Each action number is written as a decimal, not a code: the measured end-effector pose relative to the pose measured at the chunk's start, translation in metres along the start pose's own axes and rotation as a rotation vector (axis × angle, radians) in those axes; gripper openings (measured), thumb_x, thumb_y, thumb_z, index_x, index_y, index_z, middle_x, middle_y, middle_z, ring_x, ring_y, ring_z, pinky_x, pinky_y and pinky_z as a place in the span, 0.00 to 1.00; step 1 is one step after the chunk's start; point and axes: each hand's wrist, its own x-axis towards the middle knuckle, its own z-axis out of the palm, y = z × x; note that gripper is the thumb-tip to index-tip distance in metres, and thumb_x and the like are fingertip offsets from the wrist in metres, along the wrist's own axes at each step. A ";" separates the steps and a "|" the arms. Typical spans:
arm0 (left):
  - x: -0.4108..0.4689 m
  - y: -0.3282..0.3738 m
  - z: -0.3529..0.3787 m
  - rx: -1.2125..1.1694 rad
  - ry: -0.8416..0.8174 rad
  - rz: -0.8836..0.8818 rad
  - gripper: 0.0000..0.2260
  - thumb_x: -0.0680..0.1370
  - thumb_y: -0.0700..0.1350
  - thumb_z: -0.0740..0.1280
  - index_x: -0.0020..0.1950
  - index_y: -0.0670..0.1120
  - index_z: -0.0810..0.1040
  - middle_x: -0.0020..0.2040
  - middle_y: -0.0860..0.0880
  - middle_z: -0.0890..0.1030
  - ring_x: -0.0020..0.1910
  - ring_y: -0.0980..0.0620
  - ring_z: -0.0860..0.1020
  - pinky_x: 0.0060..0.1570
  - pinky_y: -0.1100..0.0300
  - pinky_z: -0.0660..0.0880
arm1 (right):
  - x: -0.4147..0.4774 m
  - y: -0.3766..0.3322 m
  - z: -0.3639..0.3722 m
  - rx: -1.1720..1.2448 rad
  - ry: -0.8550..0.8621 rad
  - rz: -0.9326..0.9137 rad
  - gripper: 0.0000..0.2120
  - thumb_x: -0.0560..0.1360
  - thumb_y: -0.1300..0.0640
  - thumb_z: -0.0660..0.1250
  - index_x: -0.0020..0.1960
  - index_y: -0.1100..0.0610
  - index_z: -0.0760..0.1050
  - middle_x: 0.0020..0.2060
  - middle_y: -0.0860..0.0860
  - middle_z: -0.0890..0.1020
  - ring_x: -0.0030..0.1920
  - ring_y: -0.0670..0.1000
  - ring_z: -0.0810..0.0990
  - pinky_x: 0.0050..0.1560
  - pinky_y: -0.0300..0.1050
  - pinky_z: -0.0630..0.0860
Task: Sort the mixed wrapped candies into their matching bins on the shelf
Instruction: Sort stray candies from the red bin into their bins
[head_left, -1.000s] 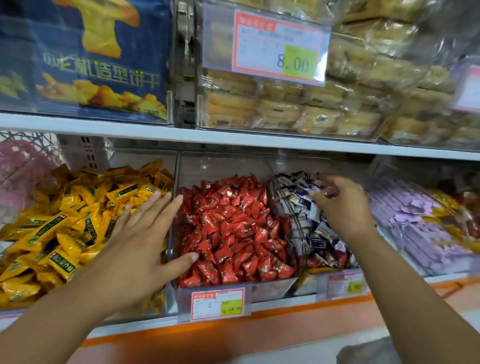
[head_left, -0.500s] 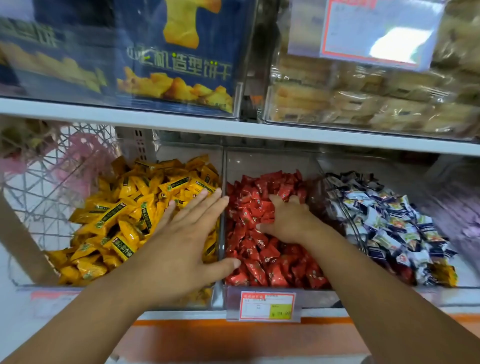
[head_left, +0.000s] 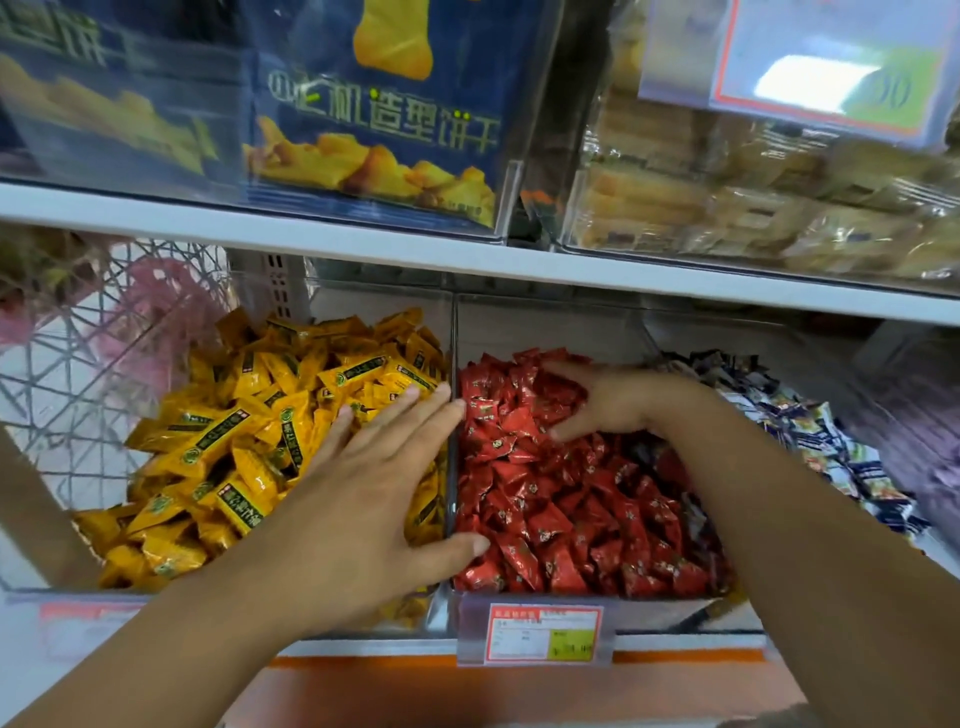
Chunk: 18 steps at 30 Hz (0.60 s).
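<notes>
My left hand (head_left: 374, 483) lies released, fingers straight, across the divider (head_left: 451, 343) over the yellow candies (head_left: 249, 431), probably bracing me. My right hand (head_left: 613, 402) cups the far red candies (head_left: 561, 514); whether its grip holds one, I cannot tell.

blue biscuit box (head_left: 374, 130) reading "机造型饼干", price tag (head_left: 831, 67) ending "00"

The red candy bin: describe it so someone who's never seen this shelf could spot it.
Below the white shelf board runs a row of clear bins. The red candy bin sits between the yellow candies on its left and the blue-and-white candies on its right. It alone holds red wrappers, with a red-bordered price tag at its front.
</notes>
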 end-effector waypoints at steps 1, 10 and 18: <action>0.000 -0.001 0.000 0.012 -0.003 0.001 0.44 0.63 0.77 0.43 0.73 0.64 0.30 0.70 0.69 0.27 0.68 0.68 0.26 0.72 0.54 0.30 | 0.005 -0.004 0.003 -0.064 -0.029 0.013 0.47 0.71 0.45 0.73 0.78 0.44 0.46 0.76 0.52 0.60 0.73 0.55 0.63 0.72 0.47 0.62; 0.001 -0.001 0.000 0.041 -0.042 -0.001 0.44 0.64 0.79 0.43 0.72 0.63 0.27 0.69 0.69 0.25 0.67 0.68 0.24 0.73 0.51 0.31 | 0.014 0.001 0.002 0.350 -0.097 -0.022 0.30 0.71 0.59 0.74 0.69 0.48 0.68 0.62 0.49 0.75 0.62 0.51 0.73 0.60 0.45 0.71; -0.001 0.001 -0.003 0.036 -0.052 -0.004 0.44 0.62 0.78 0.41 0.72 0.63 0.26 0.68 0.69 0.23 0.67 0.68 0.23 0.73 0.52 0.31 | -0.008 -0.013 -0.039 0.438 -0.171 -0.265 0.30 0.70 0.48 0.72 0.69 0.37 0.66 0.71 0.45 0.68 0.68 0.51 0.70 0.61 0.56 0.75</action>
